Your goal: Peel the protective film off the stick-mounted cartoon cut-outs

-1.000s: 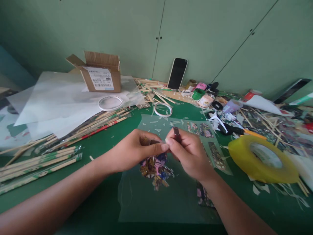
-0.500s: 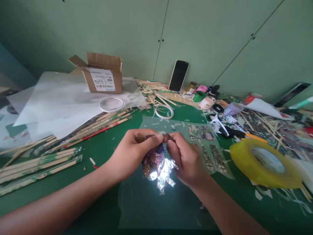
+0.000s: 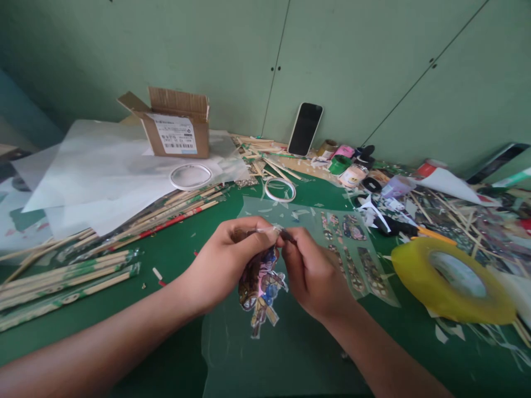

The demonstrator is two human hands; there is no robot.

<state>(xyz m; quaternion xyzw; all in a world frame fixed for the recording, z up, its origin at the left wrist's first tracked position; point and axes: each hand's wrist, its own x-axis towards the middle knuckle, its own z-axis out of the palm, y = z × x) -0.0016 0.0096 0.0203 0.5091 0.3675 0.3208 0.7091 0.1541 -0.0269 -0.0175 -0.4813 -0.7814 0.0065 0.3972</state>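
Note:
My left hand (image 3: 232, 260) is closed around a patterned paper cutout figure (image 3: 261, 287) with a glossy film surface. Its lower part hangs below the fingers, showing brown, pink and blue printing. At the top edge, my right hand (image 3: 315, 271) pinches a small dark strip beside the left thumb; whether it joins the figure is hidden by the fingers. Under both hands lies a clear plastic sheet (image 3: 249, 359). To the right of my right hand, another clear sheet carries printed cutout pieces (image 3: 369, 271).
Wrapped wooden sticks (image 3: 83, 276) lie at left beneath white sheets (image 3: 95, 182) and an open cardboard box (image 3: 178, 132). A phone (image 3: 306, 130) leans on the wall. Tape rings (image 3: 191, 177), small bottles (image 3: 352, 174), paper scraps and a big yellow tape roll (image 3: 402, 282) occupy the back and right.
The figure has tilted, so the bright glare on its lower part is gone and its print shows. Both hands keep their grip in nearly the same place.

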